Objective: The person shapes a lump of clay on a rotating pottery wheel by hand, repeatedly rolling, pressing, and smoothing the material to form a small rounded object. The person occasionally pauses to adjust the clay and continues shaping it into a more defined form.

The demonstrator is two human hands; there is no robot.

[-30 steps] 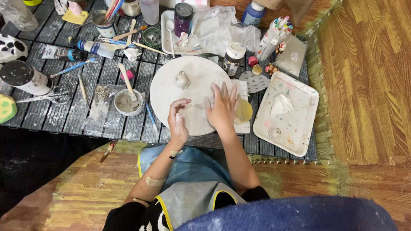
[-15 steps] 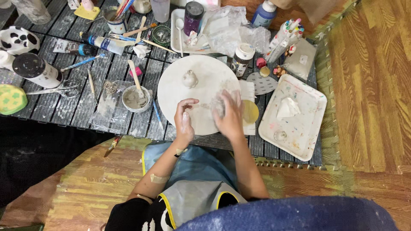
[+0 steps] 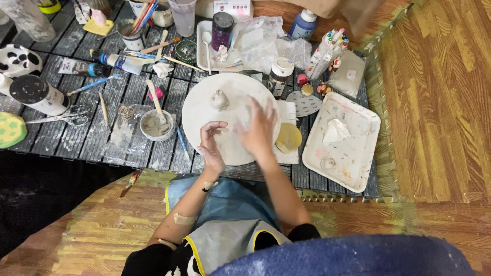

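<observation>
**Hands over the round board**

While both hands hover on the round white board (image 3: 204, 110), work looks mid-shaping. Left hand (image 3: 211, 148) half-curled, empty as far as I can tell; right hand (image 3: 260, 129) spread flat, blurred. One small clay figure (image 3: 219, 99) stands near the board's far edge. One bowl (image 3: 156, 125), one tray (image 3: 358, 153) alongside on the tabletop (image 3: 76, 138).

floor: wood planks (image 3: 440, 102) | mat: dark slatted tiles (image 3: 76, 138) | left: black area, possibly rug (image 3: 41, 199)

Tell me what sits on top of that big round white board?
A small grey clay figure stands on the round white board, near its far edge. The left hand and the blurred right hand hover over the near part, hiding anything beneath them.
</observation>
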